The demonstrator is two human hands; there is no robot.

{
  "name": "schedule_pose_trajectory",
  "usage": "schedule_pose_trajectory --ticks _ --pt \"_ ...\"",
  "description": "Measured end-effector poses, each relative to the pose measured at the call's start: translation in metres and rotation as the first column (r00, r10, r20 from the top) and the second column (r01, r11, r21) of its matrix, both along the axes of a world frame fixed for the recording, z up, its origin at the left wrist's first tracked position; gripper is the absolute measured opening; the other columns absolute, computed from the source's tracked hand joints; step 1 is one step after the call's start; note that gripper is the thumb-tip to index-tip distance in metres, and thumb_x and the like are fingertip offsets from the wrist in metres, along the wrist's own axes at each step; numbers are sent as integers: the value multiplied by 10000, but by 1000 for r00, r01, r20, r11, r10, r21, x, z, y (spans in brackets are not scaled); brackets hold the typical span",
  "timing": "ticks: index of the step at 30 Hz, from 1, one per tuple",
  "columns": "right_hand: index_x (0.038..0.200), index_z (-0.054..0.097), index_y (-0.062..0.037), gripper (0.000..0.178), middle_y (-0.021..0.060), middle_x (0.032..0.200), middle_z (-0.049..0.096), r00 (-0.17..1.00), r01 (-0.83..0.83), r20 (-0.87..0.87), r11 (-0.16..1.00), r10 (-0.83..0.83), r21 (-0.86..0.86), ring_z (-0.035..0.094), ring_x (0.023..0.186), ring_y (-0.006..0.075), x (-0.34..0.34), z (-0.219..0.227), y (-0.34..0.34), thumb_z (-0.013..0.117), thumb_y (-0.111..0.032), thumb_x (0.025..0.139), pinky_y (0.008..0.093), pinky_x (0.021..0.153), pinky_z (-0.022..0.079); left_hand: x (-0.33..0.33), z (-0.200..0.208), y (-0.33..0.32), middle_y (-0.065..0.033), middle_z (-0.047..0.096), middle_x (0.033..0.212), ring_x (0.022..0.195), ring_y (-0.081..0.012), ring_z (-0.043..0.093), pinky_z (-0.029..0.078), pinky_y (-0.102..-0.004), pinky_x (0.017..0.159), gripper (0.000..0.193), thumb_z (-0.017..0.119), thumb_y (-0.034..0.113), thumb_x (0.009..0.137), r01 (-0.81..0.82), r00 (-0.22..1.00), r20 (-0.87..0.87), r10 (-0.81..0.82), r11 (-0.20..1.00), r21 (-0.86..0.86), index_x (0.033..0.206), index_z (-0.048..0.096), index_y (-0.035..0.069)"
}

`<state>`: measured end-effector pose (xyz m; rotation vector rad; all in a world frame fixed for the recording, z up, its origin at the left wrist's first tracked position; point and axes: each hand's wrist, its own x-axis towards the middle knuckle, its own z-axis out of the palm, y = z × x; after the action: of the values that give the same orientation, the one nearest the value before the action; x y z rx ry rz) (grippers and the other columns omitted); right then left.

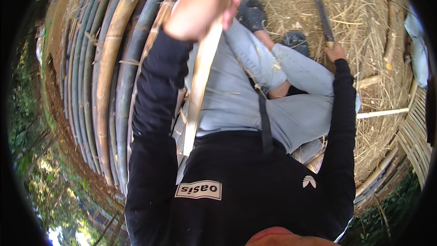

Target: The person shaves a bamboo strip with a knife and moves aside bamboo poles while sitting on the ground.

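Note:
My left hand (203,11) is raised at the top of the view, a little smeared by motion. Its fingers are wrapped round a long pale split bamboo strip (203,73), which slants down past my left thigh toward my waist. The strip's upper end runs out of the picture. Out to the right, my right hand (336,52) grips the short handle of a machete (322,17). Its dark blade points away from me over the straw-covered ground, apart from the strip.
Several bamboo poles (109,73) lie side by side on my left. Dry shavings and straw (364,23) cover the ground ahead and right. A pale stick (382,113) and a slatted bamboo panel (416,130) are at the right. My sandalled feet (296,42) are near the blade.

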<state>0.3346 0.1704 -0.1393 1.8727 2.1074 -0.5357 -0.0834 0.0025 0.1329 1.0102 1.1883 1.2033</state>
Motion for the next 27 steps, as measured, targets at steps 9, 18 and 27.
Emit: schedule_pose_trajectory --ticks 9,18,27 --pt "1167 524 4 645 271 1079 619 1000 -1 29 999 2 -53 597 1043 393 -16 12 -5 669 -465 748 433 907 458 -27 11 -9 -11 513 780 473 -61 452 409 -206 397 156 498 146 948 -118 993 -54 109 964 -237 1078 447 78" --pt "1116 568 6 640 246 1052 636 1000 -3 -5 999 3 32 603 1016 388 1 -4 -7 669 -507 747 459 891 469 -36 1 2 5 515 774 533 -76 475 412 -219 448 174 491 161 961 -188 970 85 226 927 -324 1111 470 77" --pt "923 609 -73 204 101 810 596 221 53 -956 981 -194 -186 592 803 276 -168 151 -128 687 -204 787 380 697 469 -28 -60 15 22 482 767 548 -71 435 378 -209 428 137 570 151 931 -215 962 31 272 819 -532 1014 462 142"
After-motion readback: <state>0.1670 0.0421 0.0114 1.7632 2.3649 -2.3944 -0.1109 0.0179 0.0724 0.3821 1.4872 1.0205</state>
